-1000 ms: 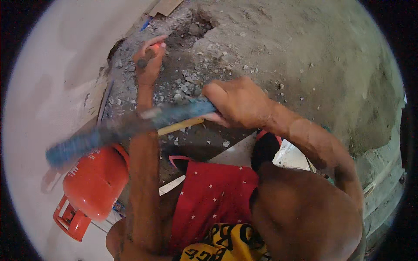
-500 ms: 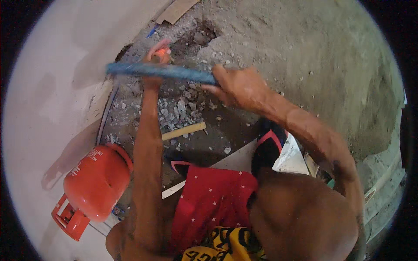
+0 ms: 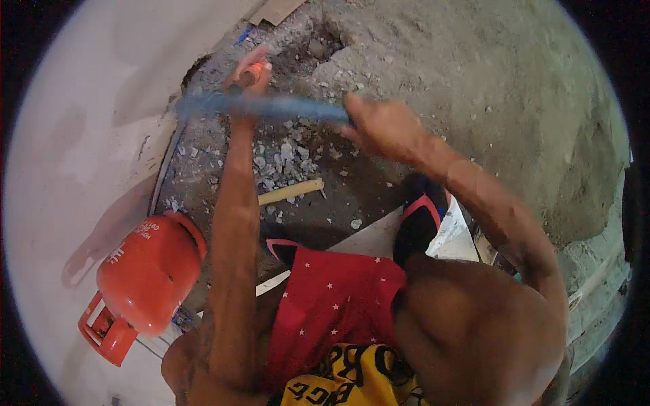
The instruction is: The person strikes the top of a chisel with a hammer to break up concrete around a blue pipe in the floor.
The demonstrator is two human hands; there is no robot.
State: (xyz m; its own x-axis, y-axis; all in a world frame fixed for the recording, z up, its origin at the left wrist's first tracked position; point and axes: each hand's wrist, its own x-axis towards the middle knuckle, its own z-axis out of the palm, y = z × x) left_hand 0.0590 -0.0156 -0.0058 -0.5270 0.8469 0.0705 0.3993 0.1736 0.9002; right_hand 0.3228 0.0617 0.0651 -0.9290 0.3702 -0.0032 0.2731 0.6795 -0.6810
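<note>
My left hand (image 3: 261, 82) is wrapped round a chisel with an orange grip (image 3: 256, 69), close to the broken ground by the wall. Its dark blunt end (image 3: 246, 80) points up toward me. My right hand (image 3: 387, 130) grips one end of a long blue bar (image 3: 294, 108), which is blurred by motion. From that hand the bar reaches left across my left wrist, just below the chisel's end in the picture. I cannot tell whether bar and chisel touch. The chisel's tip is hidden behind my left hand.
Grey rubble (image 3: 288, 155) and a yellowish wood strip (image 3: 291, 191) lie before my feet. A hollow (image 3: 325, 47) is dug beyond my left hand. At left, a red gas cylinder (image 3: 149, 274) lies beside the white wall (image 3: 74, 149). A white sheet (image 3: 453, 233) is near my right foot.
The blue bar and my right hand have shifted slightly right, and the bar is more blurred. More of the chisel's dark end shows. My left hand keeps its grip.
</note>
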